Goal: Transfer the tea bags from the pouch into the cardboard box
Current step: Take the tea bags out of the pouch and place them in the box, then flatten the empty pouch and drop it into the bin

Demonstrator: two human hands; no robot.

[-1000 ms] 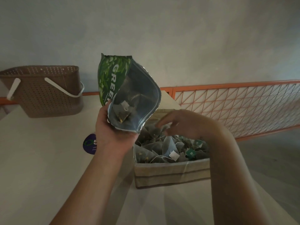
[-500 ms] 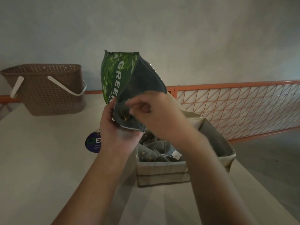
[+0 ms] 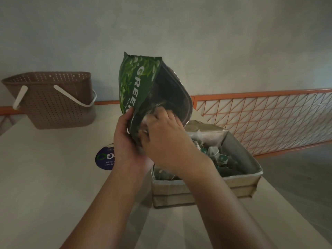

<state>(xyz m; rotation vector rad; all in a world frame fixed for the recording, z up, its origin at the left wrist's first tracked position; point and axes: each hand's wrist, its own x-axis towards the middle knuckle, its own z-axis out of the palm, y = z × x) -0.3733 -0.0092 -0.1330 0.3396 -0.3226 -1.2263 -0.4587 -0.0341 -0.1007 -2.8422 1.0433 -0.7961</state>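
A green foil pouch [image 3: 136, 83] with white lettering is held up above the table, its open mouth tilted toward me. My left hand [image 3: 124, 139] grips the pouch by its lower left edge. My right hand [image 3: 161, 133] reaches into the mouth, and its curled fingers pinch a pale mesh tea bag [image 3: 145, 119] just inside. Below and to the right stands the open cardboard box [image 3: 203, 192]. Several tea bags [image 3: 213, 151] with white tags lie in the box, partly hidden by my right forearm.
A brown perforated basket [image 3: 52, 103] with white handles stands at the table's far left. A round blue sticker [image 3: 105, 159] lies on the table [image 3: 45, 186] behind my left wrist. An orange mesh railing [image 3: 260, 119] runs along the right, past the table's edge.
My right hand left the box, rose to the pouch mouth and pushed its fingers inside. My left hand kept hold of the pouch and tilted it more upright.
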